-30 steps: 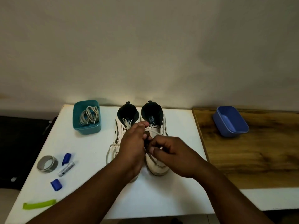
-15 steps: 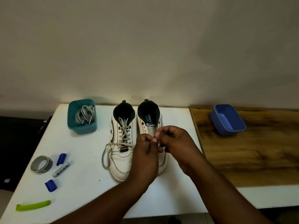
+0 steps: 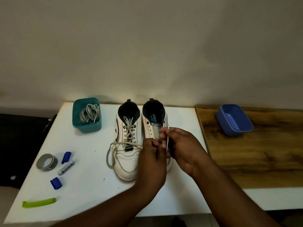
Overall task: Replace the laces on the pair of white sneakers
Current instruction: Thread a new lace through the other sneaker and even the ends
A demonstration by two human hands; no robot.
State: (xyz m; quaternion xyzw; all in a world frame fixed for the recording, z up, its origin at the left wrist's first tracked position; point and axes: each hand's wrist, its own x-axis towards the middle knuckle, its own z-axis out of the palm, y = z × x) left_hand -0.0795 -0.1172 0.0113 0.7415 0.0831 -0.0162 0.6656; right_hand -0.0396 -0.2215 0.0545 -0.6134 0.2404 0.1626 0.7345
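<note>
Since half a second ago the right hand (image 3: 183, 148) has drawn a white lace end (image 3: 168, 140) up out of the right sneaker (image 3: 151, 126), so the strip now stands nearly upright between its fingertips; a second ago both hands sat lower over the toe.

The right hand pinches that lace end between thumb and forefinger, just above the sneaker's tongue. The left hand (image 3: 151, 159) is curled over the sneaker's forefoot and touches the right hand's fingers; it seems to pinch the lace lower down, though the grip itself is hidden. The upper eyelets of this sneaker are bare.

Touching it at 9 o'clock stands the left sneaker (image 3: 127, 154), laced, with a loose grey lace (image 3: 113, 149) looping off its 9 o'clock side onto the white tabletop (image 3: 91, 182) and running back toward the left hand. Both sneakers point their toes toward the person, near the tabletop's middle.

At 10 o'clock from the pair, a teal tub (image 3: 86, 126) holds coiled grey laces (image 3: 89, 113). At 8 o'clock lie a roll of grey tape (image 3: 46, 162), a small silver tube (image 3: 65, 167), two blue caps (image 3: 66, 157) and (image 3: 56, 183), and a green strip (image 3: 39, 202). At 3 o'clock, on a wooden surface (image 3: 262, 161), sits a blue tub (image 3: 234, 119).
</note>
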